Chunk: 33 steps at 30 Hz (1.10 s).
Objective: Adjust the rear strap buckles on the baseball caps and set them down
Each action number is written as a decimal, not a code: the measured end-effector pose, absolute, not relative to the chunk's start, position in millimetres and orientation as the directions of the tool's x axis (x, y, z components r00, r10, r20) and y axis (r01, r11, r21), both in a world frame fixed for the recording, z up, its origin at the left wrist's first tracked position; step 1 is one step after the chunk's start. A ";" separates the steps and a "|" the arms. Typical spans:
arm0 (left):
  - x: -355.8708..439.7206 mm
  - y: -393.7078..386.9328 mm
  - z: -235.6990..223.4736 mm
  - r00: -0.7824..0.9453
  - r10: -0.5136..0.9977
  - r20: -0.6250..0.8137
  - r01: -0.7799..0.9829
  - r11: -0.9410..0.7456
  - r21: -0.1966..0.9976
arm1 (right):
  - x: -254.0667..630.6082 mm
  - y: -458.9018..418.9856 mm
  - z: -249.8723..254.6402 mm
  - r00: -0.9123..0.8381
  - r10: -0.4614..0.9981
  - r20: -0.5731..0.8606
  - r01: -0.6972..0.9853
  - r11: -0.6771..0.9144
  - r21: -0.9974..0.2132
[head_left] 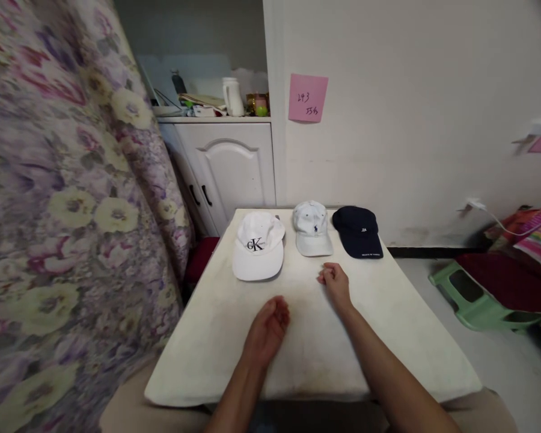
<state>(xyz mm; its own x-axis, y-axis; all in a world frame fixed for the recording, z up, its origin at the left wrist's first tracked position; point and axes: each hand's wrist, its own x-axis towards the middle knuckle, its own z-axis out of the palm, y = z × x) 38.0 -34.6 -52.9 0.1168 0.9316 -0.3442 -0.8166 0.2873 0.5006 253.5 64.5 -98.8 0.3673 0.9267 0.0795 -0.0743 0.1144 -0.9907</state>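
Three baseball caps lie in a row along the far part of the table. At the left is a white cap [258,246] with black "CK" letters. A pale blue-white cap [312,230] with a small dark emblem sits in the middle. To its right is a navy cap [357,232] with small white lettering on the brim. My left hand [268,328] hovers over or rests at the table's middle, loosely curled and empty, below the white cap. Just in front of the pale cap, my right hand [335,282] has bent fingers with a gap at the tips, touching no cap.
A cream cloth covers the table [315,361]. Behind it stand a white cabinet [234,162] bearing a white jug [233,96] and a wall with a pink note [308,98]. A floral curtain [72,240] hangs close at the left; a green stool [478,294] is at the right.
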 end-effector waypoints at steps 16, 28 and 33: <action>-15.8 -1.0 -47.5 -0.273 0.931 -0.242 -0.708 -0.024 0.706 | 251.6 61.9 -97.3 0.262 0.953 0.152 0.114 0.126 -0.986; -20.0 1.4 -37.2 -0.240 0.938 -0.252 -0.707 0.009 0.707 | 252.7 63.3 -97.6 0.258 0.955 0.146 0.101 0.124 -0.987; -19.4 6.6 -27.9 -0.220 0.945 -0.243 -0.733 0.004 0.680 | 251.7 63.5 -98.0 0.259 0.955 0.146 0.092 0.126 -0.988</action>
<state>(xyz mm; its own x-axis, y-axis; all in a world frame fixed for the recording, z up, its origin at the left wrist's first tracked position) -19.4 6.6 -27.9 -0.2200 0.9447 -0.2433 -0.7335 0.0042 0.6797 251.7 63.5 -98.0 0.2586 0.9550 0.1456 0.0924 0.1256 -0.9878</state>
